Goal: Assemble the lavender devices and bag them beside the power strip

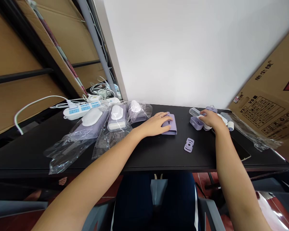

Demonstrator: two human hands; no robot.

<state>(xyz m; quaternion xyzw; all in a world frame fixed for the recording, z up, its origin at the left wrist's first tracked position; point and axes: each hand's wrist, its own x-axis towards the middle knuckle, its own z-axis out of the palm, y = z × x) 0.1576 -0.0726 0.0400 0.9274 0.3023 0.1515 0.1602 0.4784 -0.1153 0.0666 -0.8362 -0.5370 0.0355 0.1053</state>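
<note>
My left hand rests over a lavender plastic case, its fingers and thumb pressed on the top around a small dark slot. Over at the right, my right hand reaches into a cluster of small lavender and white parts. Its fingers are bent together, and what they pinch is hidden. Close by its fingertips sit a small open lavender box and a clear ribbed piece. A flat lavender plate with a round centre lies on the black table between my hands, nearer to me.
Several lavender and white devices in clear plastic bags lie at the left. Behind them is a white power strip with cables. A white roller-like part, a clear bag and a dark flat tablet-like object are right, beside a cardboard box.
</note>
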